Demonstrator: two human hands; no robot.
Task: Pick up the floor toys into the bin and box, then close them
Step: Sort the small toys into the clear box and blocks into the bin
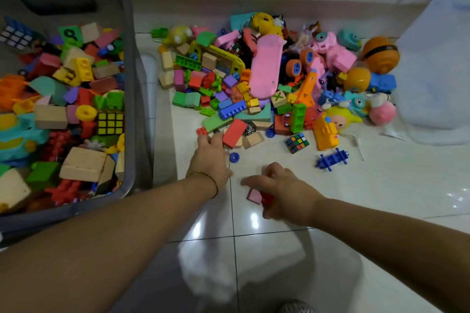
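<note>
- Right hand (282, 190): recorded low over the floor tiles (356, 198), at 6 o'clock of the toy pile. Its fingers are curled round a small pink block (254, 196) and a red piece (267, 199), both held beneath the palm.
- Left hand (211, 160): placed at 10 o'clock of the right hand. Its fingers are stretched forward and loosely spread, with the tips laid against a red block (234, 133); nothing is enclosed. A thin bracelet (203, 176) is worn at the wrist.
- Blue wheel (234, 157): laid on the tile just beside the left hand, at its 3 o'clock.
- Blue connector piece (332, 159): set apart from the pile, at 2 o'clock of the right hand.
- Rubik's cube (297, 142): found at the pile's near edge, at 1 o'clock of the right hand.
- Grey bin (132, 84): stood at 9 o'clock of the pile, open, heaped with blocks and toys.
- Toy pile (223, 99): spread on the floor at 12 o'clock of the hands, with a long pink tray (265, 68) laid on top.
- Translucent container (432, 71): seen at 3 o'clock of the pile, too blurred to detail.
</note>
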